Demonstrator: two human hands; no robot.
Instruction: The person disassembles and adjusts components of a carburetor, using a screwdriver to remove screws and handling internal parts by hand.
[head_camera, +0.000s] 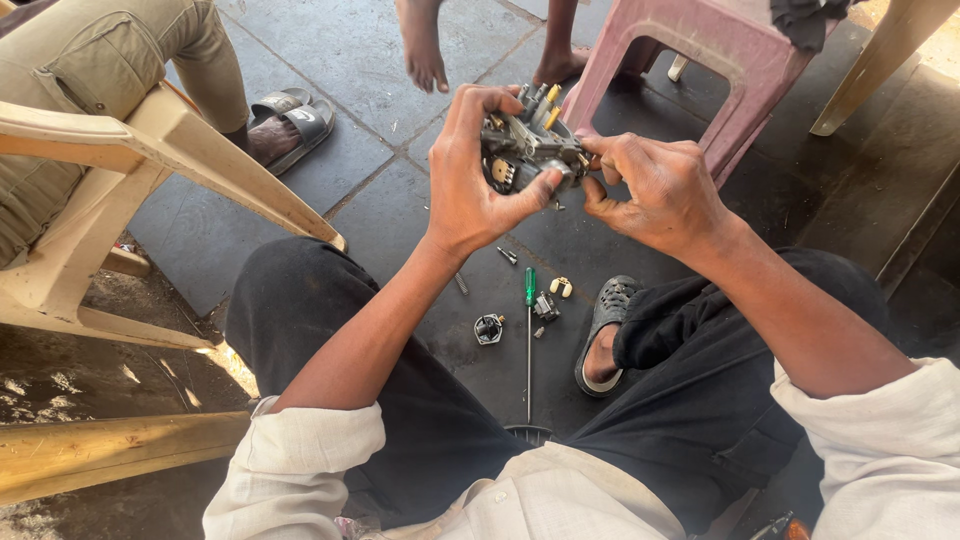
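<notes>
A cream chair (120, 150) stands at the left with another person seated on it, and a pink stool (700, 50) stands ahead on the dark stone floor (390, 200). The left hand (470, 180) is closed around a grey metal carburettor (525, 150), held up in the air above the knees, thumb pressed on its front. The right hand (655, 190) pinches the carburettor's right side with its fingertips, otherwise loosely curled. Below on the floor lie a green-handled screwdriver (529, 340), a small round part (488, 328), a spring (461, 283) and a few tiny pieces.
</notes>
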